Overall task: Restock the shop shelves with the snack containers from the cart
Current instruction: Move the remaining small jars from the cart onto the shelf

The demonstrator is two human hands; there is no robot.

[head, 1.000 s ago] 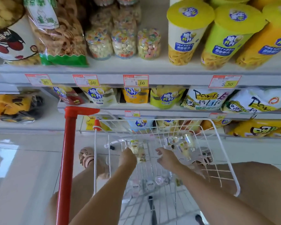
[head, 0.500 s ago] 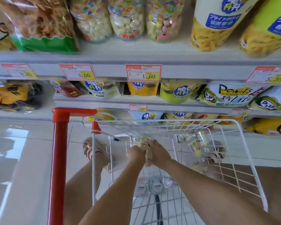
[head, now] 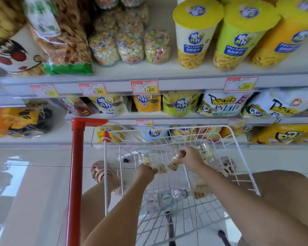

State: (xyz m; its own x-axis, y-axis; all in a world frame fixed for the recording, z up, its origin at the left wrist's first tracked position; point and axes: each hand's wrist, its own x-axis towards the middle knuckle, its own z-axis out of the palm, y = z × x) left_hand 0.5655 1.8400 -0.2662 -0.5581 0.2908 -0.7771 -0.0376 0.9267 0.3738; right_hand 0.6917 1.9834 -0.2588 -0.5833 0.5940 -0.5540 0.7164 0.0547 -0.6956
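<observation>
While both bare arms reach down into the white wire cart basket (head: 185,137), each hand has hold of a snack container. The containers are small round jars of clear, glossy plastic with pale, lumpy pieces inside. The left hand (head: 146,173) is curled tightly round one small clear jar (head: 160,169); the picture is too blurred to tell if it grips more than one. The right hand (head: 189,157) is closed round the top of a second clear jar (head: 173,163), which hangs tilted under the fingers. The two held jars are just beside each other, above the basket floor. Some loose clear jars (head: 165,200) lie on the thin wire floor. A glossy red post (head: 76,174) stands left of the basket. On the flat grey shelf (head: 185,82) above, shelf jars with colourful sweets (head: 130,48) stand upright beside tall round cups with yellow lids (head: 196,32).
</observation>
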